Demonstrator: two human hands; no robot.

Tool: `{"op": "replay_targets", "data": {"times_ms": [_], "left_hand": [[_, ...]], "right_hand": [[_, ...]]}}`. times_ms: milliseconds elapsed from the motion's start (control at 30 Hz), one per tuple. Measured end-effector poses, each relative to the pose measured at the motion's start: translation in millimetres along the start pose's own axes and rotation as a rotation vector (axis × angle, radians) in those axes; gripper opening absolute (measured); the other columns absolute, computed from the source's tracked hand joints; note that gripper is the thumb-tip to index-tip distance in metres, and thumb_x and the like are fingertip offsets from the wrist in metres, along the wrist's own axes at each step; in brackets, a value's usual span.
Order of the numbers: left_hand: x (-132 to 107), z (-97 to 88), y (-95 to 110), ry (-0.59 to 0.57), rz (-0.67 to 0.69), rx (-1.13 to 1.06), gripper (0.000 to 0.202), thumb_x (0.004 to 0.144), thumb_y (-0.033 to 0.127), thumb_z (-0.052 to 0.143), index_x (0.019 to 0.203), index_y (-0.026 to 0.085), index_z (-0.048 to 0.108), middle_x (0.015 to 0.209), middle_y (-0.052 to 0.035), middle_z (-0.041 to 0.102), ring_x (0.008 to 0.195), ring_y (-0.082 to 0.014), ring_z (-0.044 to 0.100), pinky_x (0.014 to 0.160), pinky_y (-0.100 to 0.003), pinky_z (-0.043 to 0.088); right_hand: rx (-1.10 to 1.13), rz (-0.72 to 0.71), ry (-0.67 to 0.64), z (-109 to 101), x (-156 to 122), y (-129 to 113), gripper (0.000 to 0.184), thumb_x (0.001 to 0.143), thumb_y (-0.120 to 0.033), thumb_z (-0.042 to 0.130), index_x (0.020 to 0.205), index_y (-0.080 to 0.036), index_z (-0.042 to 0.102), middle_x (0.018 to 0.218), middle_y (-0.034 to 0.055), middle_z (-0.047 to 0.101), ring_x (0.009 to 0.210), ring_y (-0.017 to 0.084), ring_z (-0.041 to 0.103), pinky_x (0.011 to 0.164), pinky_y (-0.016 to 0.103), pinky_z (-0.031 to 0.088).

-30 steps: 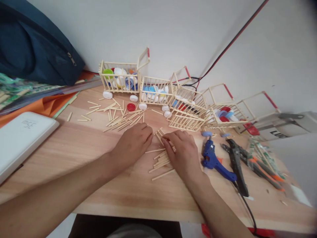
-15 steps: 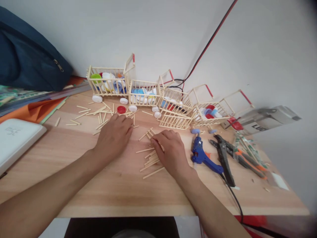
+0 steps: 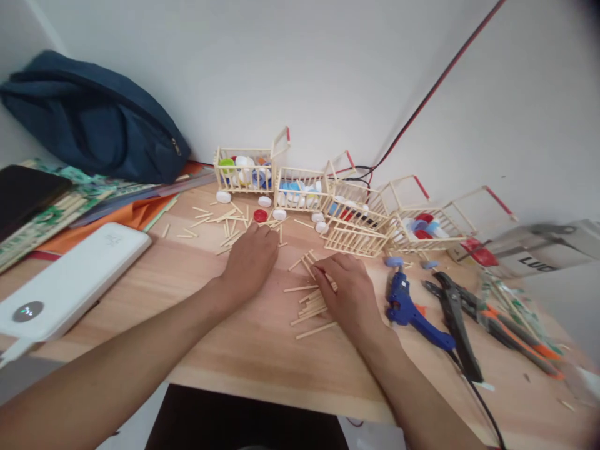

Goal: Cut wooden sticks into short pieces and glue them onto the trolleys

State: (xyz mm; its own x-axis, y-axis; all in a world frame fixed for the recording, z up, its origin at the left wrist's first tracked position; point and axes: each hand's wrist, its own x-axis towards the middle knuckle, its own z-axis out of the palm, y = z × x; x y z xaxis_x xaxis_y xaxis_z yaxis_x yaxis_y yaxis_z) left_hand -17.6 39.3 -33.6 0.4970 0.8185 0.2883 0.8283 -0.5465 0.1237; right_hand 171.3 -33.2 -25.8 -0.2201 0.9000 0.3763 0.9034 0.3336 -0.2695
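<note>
My left hand [image 3: 250, 259] lies palm down on the wooden table [image 3: 244, 350], its fingertips at a scatter of thin wooden sticks [image 3: 225, 224] beside a red bottle cap [image 3: 260, 215]. My right hand [image 3: 349, 289] rests over a second pile of sticks [image 3: 309, 306], fingers curled and pressed on them. Behind both hands stands a row of small carts [image 3: 300, 187] built from sticks, with red handles and filled with coloured bottle caps.
A blue glue gun [image 3: 410, 309] with a black cord, black pliers [image 3: 457, 319] and orange-handled tools [image 3: 510, 325] lie to the right. A white power bank [image 3: 70, 281], papers and a dark blue bag [image 3: 98, 122] sit at the left. The wall is close behind.
My left hand has moved left and away from the right hand, up to the far stick scatter. The right hand stays on its pile. The camera view has shifted.
</note>
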Motion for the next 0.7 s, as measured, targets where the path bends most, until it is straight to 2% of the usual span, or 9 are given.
{"op": "replay_targets", "data": {"times_ms": [100, 200, 267, 333, 433, 533, 600, 700], "left_hand": [[-1.8, 0.6, -0.2, 0.001, 0.005, 0.003, 0.021, 0.089, 0.011, 0.038, 0.086, 0.013, 0.059, 0.088, -0.0108, 0.059, 0.090, -0.0251, 0.051, 0.079, -0.038, 0.041], [-2.7, -2.7, -0.3, 0.048, -0.027, -0.089, 0.020, 0.089, 0.011, 0.038, 0.087, 0.014, 0.058, 0.089, -0.0104, 0.059, 0.089, -0.0247, 0.051, 0.078, -0.037, 0.041], [-1.9, -6.2, -0.7, 0.076, -0.085, -0.266, 0.017, 0.088, 0.013, 0.040, 0.086, 0.016, 0.057, 0.086, -0.0077, 0.060, 0.086, -0.0225, 0.053, 0.076, -0.035, 0.040], [0.1, -8.7, -1.5, 0.061, -0.163, -0.571, 0.015, 0.087, 0.016, 0.044, 0.087, 0.017, 0.058, 0.079, -0.0038, 0.061, 0.080, -0.0189, 0.055, 0.072, -0.031, 0.041], [3.2, -7.4, -3.3, -0.071, -0.318, -1.101, 0.015, 0.084, 0.022, 0.050, 0.093, 0.016, 0.061, 0.072, -0.0002, 0.062, 0.066, -0.0126, 0.055, 0.063, -0.025, 0.040], [3.8, -1.7, -3.5, -0.240, -0.427, -1.480, 0.022, 0.080, 0.029, 0.059, 0.095, 0.014, 0.061, 0.070, 0.0002, 0.061, 0.055, -0.0070, 0.048, 0.054, -0.020, 0.035], [2.7, 1.4, -1.9, -0.316, -0.413, -1.617, 0.025, 0.077, 0.031, 0.064, 0.093, 0.013, 0.060, 0.069, 0.0004, 0.061, 0.053, -0.0052, 0.046, 0.052, -0.019, 0.034], [0.8, 1.3, 2.5, -0.348, -0.328, -1.626, 0.026, 0.075, 0.034, 0.068, 0.087, 0.013, 0.059, 0.069, 0.0001, 0.061, 0.052, -0.0049, 0.046, 0.050, -0.018, 0.033]], "right_hand": [[0.009, 0.006, 0.035, -1.8, 0.8, 2.2, 0.018, 0.092, -0.022, 0.049, 0.086, -0.018, 0.065, 0.082, 0.0063, 0.064, 0.082, 0.020, 0.055, 0.074, 0.033, 0.038], [0.021, 0.011, 0.071, -3.6, 1.4, 3.9, 0.017, 0.091, -0.021, 0.049, 0.085, -0.018, 0.064, 0.082, 0.0062, 0.064, 0.081, 0.020, 0.055, 0.073, 0.033, 0.039], [0.038, 0.018, 0.093, -4.4, 1.8, 4.2, 0.016, 0.091, -0.021, 0.049, 0.085, -0.018, 0.064, 0.083, 0.0064, 0.064, 0.082, 0.021, 0.055, 0.073, 0.033, 0.040], [0.075, 0.028, 0.117, -4.8, 2.2, 3.9, 0.015, 0.090, -0.020, 0.050, 0.086, -0.018, 0.064, 0.084, 0.0064, 0.064, 0.083, 0.021, 0.055, 0.074, 0.033, 0.041], [0.165, 0.054, 0.154, -5.0, 3.4, 3.4, 0.016, 0.091, -0.022, 0.050, 0.097, -0.018, 0.065, 0.087, 0.0053, 0.065, 0.081, 0.018, 0.057, 0.075, 0.033, 0.043], [0.228, 0.085, 0.196, -5.3, 5.2, 3.9, 0.023, 0.092, -0.026, 0.050, 0.110, -0.019, 0.063, 0.091, 0.0048, 0.066, 0.080, 0.017, 0.058, 0.075, 0.032, 0.045], [0.259, 0.082, 0.211, -5.7, 6.5, 4.2, 0.027, 0.092, -0.026, 0.049, 0.116, -0.020, 0.061, 0.096, 0.0058, 0.066, 0.083, 0.017, 0.059, 0.074, 0.032, 0.045], [0.320, 0.053, 0.203, -6.6, 8.2, 3.4, 0.026, 0.092, -0.027, 0.049, 0.115, -0.022, 0.062, 0.100, 0.0062, 0.066, 0.086, 0.018, 0.060, 0.074, 0.033, 0.045]]}}
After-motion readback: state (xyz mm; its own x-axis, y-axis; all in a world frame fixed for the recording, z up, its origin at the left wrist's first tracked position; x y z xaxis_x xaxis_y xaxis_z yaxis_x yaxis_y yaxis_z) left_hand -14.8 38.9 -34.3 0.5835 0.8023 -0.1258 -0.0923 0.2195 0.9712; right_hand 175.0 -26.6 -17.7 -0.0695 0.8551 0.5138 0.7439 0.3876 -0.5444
